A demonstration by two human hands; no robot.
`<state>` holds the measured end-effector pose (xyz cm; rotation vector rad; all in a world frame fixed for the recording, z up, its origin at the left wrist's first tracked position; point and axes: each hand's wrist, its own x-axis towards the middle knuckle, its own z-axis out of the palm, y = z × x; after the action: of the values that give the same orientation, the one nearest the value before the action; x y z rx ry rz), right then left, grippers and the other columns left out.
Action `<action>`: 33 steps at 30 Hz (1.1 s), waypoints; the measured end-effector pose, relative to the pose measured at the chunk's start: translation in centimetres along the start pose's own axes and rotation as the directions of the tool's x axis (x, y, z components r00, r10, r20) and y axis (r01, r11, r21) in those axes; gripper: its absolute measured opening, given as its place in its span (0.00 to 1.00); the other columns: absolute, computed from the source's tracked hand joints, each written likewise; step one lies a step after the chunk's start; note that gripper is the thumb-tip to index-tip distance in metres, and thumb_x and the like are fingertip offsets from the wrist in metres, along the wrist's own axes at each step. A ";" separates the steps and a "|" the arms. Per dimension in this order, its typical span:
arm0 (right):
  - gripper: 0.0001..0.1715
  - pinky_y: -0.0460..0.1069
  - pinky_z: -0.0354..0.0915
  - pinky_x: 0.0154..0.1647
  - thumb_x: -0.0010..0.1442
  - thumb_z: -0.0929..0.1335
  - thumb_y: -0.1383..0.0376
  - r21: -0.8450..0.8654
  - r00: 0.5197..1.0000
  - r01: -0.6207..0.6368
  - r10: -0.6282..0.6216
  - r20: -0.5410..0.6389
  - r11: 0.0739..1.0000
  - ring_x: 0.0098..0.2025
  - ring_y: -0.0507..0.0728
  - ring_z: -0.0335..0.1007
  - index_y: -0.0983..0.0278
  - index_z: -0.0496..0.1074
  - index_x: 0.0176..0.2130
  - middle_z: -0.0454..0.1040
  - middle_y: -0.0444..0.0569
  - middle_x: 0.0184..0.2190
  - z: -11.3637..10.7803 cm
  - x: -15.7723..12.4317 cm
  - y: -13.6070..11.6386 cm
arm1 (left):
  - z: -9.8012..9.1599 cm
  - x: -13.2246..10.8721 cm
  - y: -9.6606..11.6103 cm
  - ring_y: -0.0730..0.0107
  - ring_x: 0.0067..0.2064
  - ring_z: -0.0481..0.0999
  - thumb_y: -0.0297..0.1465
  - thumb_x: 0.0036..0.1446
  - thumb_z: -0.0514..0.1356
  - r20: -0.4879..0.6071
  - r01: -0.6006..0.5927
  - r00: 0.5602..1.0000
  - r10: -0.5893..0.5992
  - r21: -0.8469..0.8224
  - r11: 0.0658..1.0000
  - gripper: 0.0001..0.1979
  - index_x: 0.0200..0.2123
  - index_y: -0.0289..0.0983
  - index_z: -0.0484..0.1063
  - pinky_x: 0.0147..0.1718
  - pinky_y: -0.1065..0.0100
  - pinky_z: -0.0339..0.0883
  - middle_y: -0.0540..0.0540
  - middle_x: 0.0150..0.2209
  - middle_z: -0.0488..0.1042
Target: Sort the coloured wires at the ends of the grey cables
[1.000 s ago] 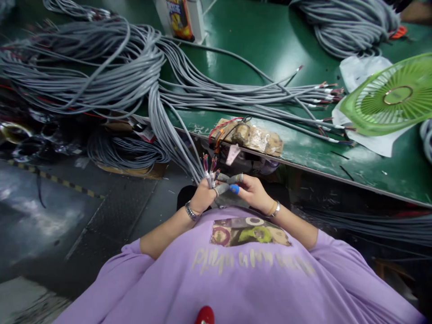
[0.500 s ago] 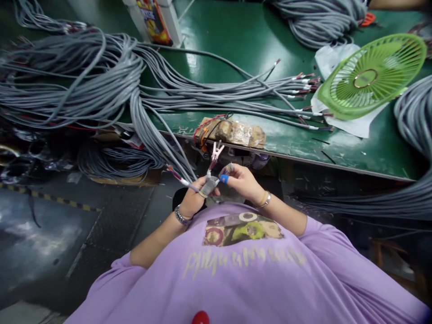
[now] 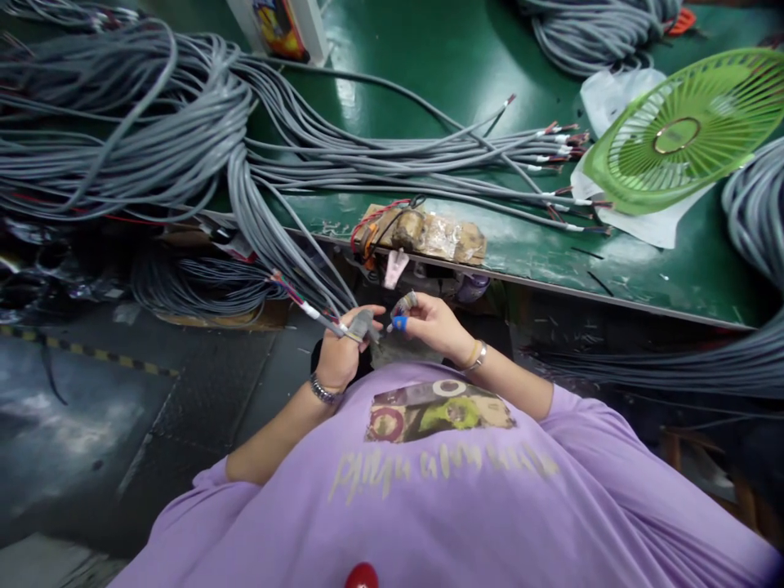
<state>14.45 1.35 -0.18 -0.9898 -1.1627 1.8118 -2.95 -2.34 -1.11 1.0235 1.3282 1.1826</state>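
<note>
My left hand (image 3: 340,349), with grey covers on its fingertips, is closed around a grey cable end (image 3: 306,309) whose stripped coloured wires point up and left. My right hand (image 3: 430,324), with grey and blue finger covers, is curled just right of it, fingertips pinched close to the left hand's; what it holds is too small to make out. Both hands sit below the edge of the green bench (image 3: 643,261), in front of my purple shirt. The cable runs up into a thick bundle of grey cables (image 3: 257,204) hanging off the bench.
A taped brown block with red and orange wires (image 3: 422,233) sits at the bench edge above my hands. Stripped cable ends (image 3: 563,143) lie across the bench. A green fan grille (image 3: 679,131) lies at the right. More cable coils (image 3: 202,282) lie on the floor at the left.
The cable end in my left hand has swung from pointing up to pointing left. Both hands stay close together below the bench edge, and the view has shifted slightly.
</note>
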 end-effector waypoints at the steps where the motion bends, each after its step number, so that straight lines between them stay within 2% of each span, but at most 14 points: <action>1: 0.17 0.45 0.63 0.24 0.42 0.76 0.60 0.008 0.999 -0.015 0.015 0.030 1.000 0.23 0.49 0.62 0.64 0.69 0.29 0.70 0.40 0.22 0.1 0.0 0.0 | 0.0 0.0 0.1 0.77 0.22 0.66 0.46 0.58 0.61 0.006 -0.031 1.000 0.030 0.047 0.998 0.19 0.41 0.38 0.80 0.20 0.73 0.57 0.47 0.29 0.78; 3: 0.19 0.46 0.64 0.24 0.42 0.77 0.59 0.023 0.997 -0.039 0.037 0.072 0.999 0.23 0.49 0.64 0.64 0.68 0.29 0.71 0.40 0.22 0.3 0.1 0.2 | -0.1 0.0 0.3 0.74 0.28 0.71 0.46 0.58 0.61 0.056 -0.097 0.994 0.090 0.139 0.986 0.19 0.42 0.39 0.80 0.29 0.73 0.65 0.47 0.32 0.78; 6: 0.21 0.45 0.63 0.24 0.42 0.78 0.57 0.028 0.998 -0.046 0.045 0.038 0.999 0.22 0.49 0.64 0.64 0.69 0.30 0.71 0.41 0.22 0.5 0.2 0.5 | -0.3 0.0 0.6 0.69 0.33 0.74 0.47 0.57 0.62 0.171 -0.135 0.980 0.104 0.182 0.974 0.17 0.34 0.38 0.79 0.36 0.70 0.69 0.47 0.31 0.78; 10: 0.21 0.43 0.56 0.21 0.42 0.78 0.56 0.036 0.998 -0.045 0.047 -0.046 0.998 0.20 0.46 0.58 0.65 0.69 0.29 0.67 0.39 0.20 0.6 0.3 0.5 | -0.5 -0.1 0.8 0.70 0.27 0.74 0.48 0.55 0.63 0.298 -0.041 0.955 0.000 0.133 0.990 0.18 0.29 0.37 0.76 0.30 0.70 0.70 0.47 0.26 0.77; 13: 0.22 0.43 0.53 0.20 0.41 0.78 0.56 0.037 0.996 -0.081 0.082 -0.028 0.996 0.19 0.45 0.55 0.65 0.69 0.29 0.65 0.38 0.19 1.0 0.6 0.1 | -0.6 -0.3 1.2 0.72 0.22 0.73 0.48 0.52 0.65 0.326 0.044 0.943 -0.068 0.082 0.996 0.20 0.26 0.36 0.72 0.25 0.71 0.69 0.47 0.22 0.76; 16: 0.24 0.42 0.52 0.19 0.39 0.79 0.56 0.030 0.991 -0.135 0.135 0.012 0.990 0.19 0.45 0.54 0.65 0.68 0.27 0.65 0.37 0.18 1.5 0.9 -0.3 | -0.8 -0.4 1.5 0.73 0.20 0.73 0.46 0.50 0.68 0.328 0.080 0.938 -0.113 0.112 0.990 0.20 0.23 0.36 0.71 0.21 0.73 0.68 0.47 0.20 0.74; 19: 0.24 0.42 0.51 0.18 0.38 0.79 0.57 0.066 0.985 -0.173 0.172 0.020 0.983 0.18 0.45 0.54 0.65 0.67 0.27 0.65 0.37 0.17 1.9 1.2 -0.2 | -0.9 -0.5 1.2 0.74 0.19 0.72 0.42 0.49 0.69 0.286 0.094 0.950 -0.127 0.125 0.988 0.18 0.23 0.36 0.71 0.19 0.74 0.67 0.49 0.19 0.74; 24: 0.22 0.43 0.51 0.18 0.41 0.78 0.56 0.148 0.989 -0.129 0.139 -0.056 0.980 0.17 0.45 0.53 0.64 0.67 0.27 0.64 0.37 0.17 2.0 1.2 0.5 | -0.1 -0.5 0.4 0.74 0.20 0.74 0.43 0.52 0.67 0.137 0.119 0.985 -0.109 -0.065 0.991 0.17 0.24 0.35 0.71 0.19 0.74 0.67 0.48 0.21 0.75; 29: 0.21 0.45 0.56 0.23 0.43 0.78 0.55 0.024 0.993 -0.004 0.007 -0.116 1.000 0.22 0.47 0.57 0.64 0.68 0.27 0.66 0.40 0.21 1.8 0.5 0.9 | 0.9 -0.3 0.4 0.73 0.19 0.74 0.42 0.46 0.70 -0.034 0.130 0.990 -0.140 -0.206 0.970 0.16 0.28 0.35 0.73 0.15 0.75 0.64 0.49 0.21 0.75; 33: 0.20 0.48 0.61 0.31 0.46 0.76 0.54 -0.092 0.993 0.066 -0.074 -0.093 0.994 0.27 0.49 0.61 0.64 0.69 0.28 0.68 0.42 0.24 1.4 0.0 1.1 | 1.2 -0.1 0.7 0.76 0.17 0.72 0.38 0.44 0.71 -0.099 0.129 0.983 -0.156 -0.234 0.964 0.15 0.29 0.35 0.72 0.13 0.77 0.59 0.51 0.20 0.74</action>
<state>12.95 0.52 -0.85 -1.0621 -1.2120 1.6513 -1.79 -2.24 -0.36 0.6923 1.2990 1.2660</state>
